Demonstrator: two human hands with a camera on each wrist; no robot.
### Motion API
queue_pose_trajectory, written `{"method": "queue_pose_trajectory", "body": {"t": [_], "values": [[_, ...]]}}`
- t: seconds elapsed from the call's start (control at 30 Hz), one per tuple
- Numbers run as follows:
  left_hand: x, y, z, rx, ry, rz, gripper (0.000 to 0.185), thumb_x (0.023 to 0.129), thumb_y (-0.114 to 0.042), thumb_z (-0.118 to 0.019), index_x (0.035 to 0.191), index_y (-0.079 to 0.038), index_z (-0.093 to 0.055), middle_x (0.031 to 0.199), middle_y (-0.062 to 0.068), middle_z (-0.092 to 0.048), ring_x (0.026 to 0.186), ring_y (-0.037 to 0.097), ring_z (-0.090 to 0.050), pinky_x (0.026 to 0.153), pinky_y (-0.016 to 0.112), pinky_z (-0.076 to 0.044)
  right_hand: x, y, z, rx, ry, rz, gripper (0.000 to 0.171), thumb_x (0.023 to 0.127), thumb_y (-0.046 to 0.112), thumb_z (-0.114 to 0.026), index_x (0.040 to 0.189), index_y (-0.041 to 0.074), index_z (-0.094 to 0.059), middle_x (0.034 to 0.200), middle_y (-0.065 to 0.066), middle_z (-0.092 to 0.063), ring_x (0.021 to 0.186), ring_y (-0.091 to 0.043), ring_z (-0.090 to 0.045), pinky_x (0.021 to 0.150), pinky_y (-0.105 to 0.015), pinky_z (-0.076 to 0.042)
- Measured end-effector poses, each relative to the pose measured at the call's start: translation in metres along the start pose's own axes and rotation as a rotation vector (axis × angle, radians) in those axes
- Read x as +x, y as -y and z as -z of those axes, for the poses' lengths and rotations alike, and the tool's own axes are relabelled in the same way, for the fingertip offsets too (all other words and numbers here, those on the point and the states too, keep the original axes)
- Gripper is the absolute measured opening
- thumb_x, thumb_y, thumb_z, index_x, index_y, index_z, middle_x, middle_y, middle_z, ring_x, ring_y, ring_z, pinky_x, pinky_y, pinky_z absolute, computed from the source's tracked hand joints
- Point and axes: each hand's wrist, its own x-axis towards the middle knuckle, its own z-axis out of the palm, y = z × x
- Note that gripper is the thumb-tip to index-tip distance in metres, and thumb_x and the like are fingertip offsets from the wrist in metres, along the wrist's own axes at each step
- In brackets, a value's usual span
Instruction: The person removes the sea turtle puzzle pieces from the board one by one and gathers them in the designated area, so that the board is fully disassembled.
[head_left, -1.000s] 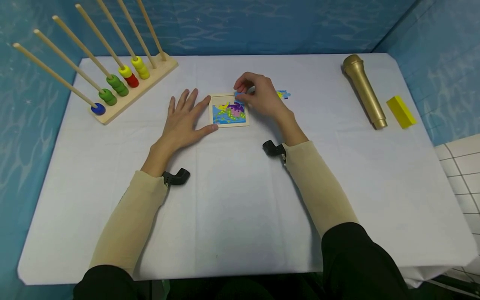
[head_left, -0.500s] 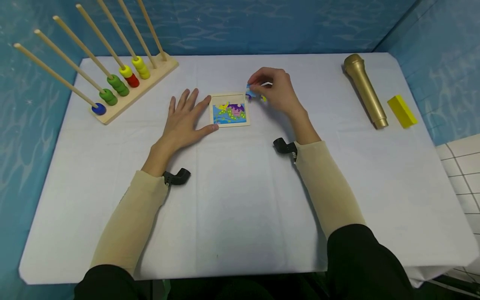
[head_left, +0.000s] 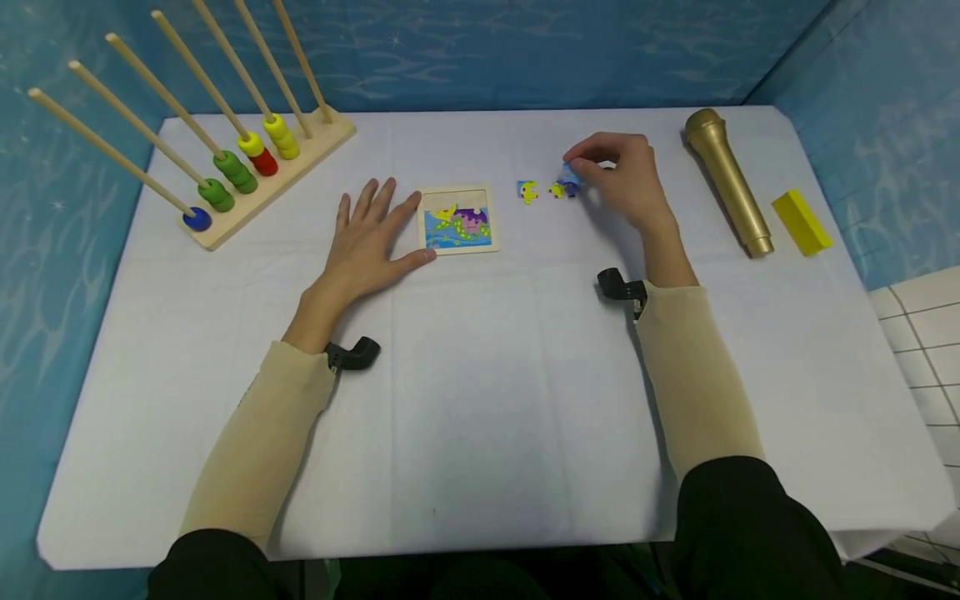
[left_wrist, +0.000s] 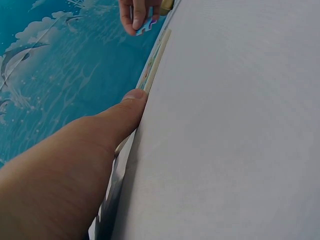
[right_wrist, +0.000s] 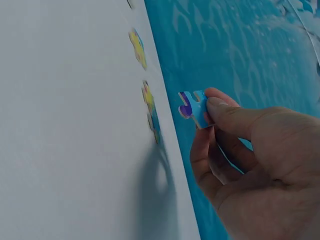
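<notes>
Since the earlier frames the right hand [head_left: 626, 179] has been carried from the small square wooden puzzle tray [head_left: 458, 218] out to the right, and a small blue jigsaw piece with a purple patch [right_wrist: 194, 107] has gone with it. That piece is pinched between thumb and fingers [right_wrist: 235, 120] just above the surface, beside two loose yellow-and-blue jigsaw pieces [head_left: 528, 192] that lie flat to the right of the tray. The left hand [head_left: 367, 242] is laid flat with straight, spread fingers, the thumb [left_wrist: 127, 107] touching the tray's near edge; nothing is grasped by it.

The held piece is judged light, thin and stiff, probably wood, easily knocked or dropped; it is best taken by its edges between thumb and fingertip, as is seen here. The tray is likewise judged light and prone to sliding on the cloth unless steadied.

A white cloth-covered surface [head_left: 480, 417] carries the things. At its far left corner a wooden abacus frame with slanted rods and coloured beads [head_left: 247, 158] is set; at the right a gold toy microphone [head_left: 727, 179] and a yellow rectangular block [head_left: 802, 222] are laid near each other. Blue water-patterned walls [head_left: 525, 50] enclose the space, and white tiled floor [head_left: 922, 333] is seen at the right.
</notes>
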Motion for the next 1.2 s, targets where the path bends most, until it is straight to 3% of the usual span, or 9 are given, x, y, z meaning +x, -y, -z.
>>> {"method": "queue_pose_trajectory", "body": {"t": [0.2,0.33,0.5,0.73,0.93,1.1,1.2], "values": [[-0.001,0.001,0.000,-0.002,0.002,0.002,0.088,0.087,-0.075,-0.049,0.158,-0.033,-0.020,0.167,0.006,-0.006,0.154,0.027,0.006,0.120,0.057,0.009,0.007,-0.035,0.017,-0.056,-0.042,-0.103,0.018,0.095,0.024,-0.068,0.108,0.017,-0.077,0.110,-0.001,-0.071,0.105,-0.011,-0.059,0.094,-0.028,-0.040],[-0.002,0.003,0.000,-0.004,-0.002,0.008,0.087,0.087,-0.074,-0.050,0.158,-0.034,-0.020,0.167,0.006,-0.007,0.154,0.026,0.006,0.120,0.056,0.009,0.004,-0.041,0.021,-0.129,-0.020,-0.155,0.021,0.095,0.027,-0.066,0.110,0.017,-0.077,0.110,-0.001,-0.072,0.103,-0.010,-0.059,0.090,-0.027,-0.039],[-0.002,0.004,-0.001,-0.011,-0.009,0.008,0.087,0.087,-0.074,-0.050,0.158,-0.034,-0.020,0.167,0.006,-0.007,0.154,0.026,0.007,0.120,0.056,0.009,0.005,-0.046,0.020,-0.244,-0.019,-0.151,0.022,0.097,0.029,-0.064,0.111,0.018,-0.076,0.114,-0.002,-0.072,0.102,-0.010,-0.061,0.086,-0.025,-0.041],[-0.002,0.002,-0.001,-0.013,-0.007,0.005,0.087,0.087,-0.074,-0.050,0.158,-0.034,-0.020,0.167,0.006,-0.007,0.154,0.025,0.007,0.120,0.056,0.009,0.005,-0.048,0.018,-0.296,-0.025,-0.187,0.024,0.098,0.032,-0.062,0.113,0.020,-0.076,0.118,-0.002,-0.071,0.105,-0.012,-0.059,0.089,-0.028,-0.042],[-0.001,0.001,-0.001,-0.011,0.003,0.005,0.088,0.087,-0.075,-0.049,0.158,-0.034,-0.019,0.167,0.005,-0.006,0.154,0.026,0.007,0.120,0.055,0.010,0.003,-0.048,0.021,-0.272,-0.086,-0.190,0.023,0.098,0.031,-0.061,0.111,0.021,-0.077,0.116,-0.002,-0.070,0.105,-0.010,-0.056,0.089,-0.026,-0.043],[-0.001,0.000,0.001,-0.009,0.006,0.007,0.088,0.087,-0.075,-0.049,0.158,-0.034,-0.019,0.167,0.005,-0.006,0.154,0.026,0.007,0.120,0.055,0.010,0.002,-0.042,0.018,-0.204,-0.165,-0.129,0.021,0.097,0.033,-0.062,0.106,0.022,-0.078,0.108,-0.001,-0.069,0.100,-0.007,-0.056,0.083,-0.022,-0.044],[-0.002,0.000,0.001,-0.012,0.009,0.007,0.088,0.087,-0.075,-0.049,0.159,-0.034,-0.019,0.167,0.006,-0.006,0.154,0.026,0.007,0.120,0.055,0.009,0.004,-0.034,0.011,-0.170,-0.164,-0.092,0.022,0.096,0.034,-0.064,0.105,0.020,-0.078,0.107,0.000,-0.071,0.097,-0.006,-0.057,0.081,-0.020,-0.044]]}}
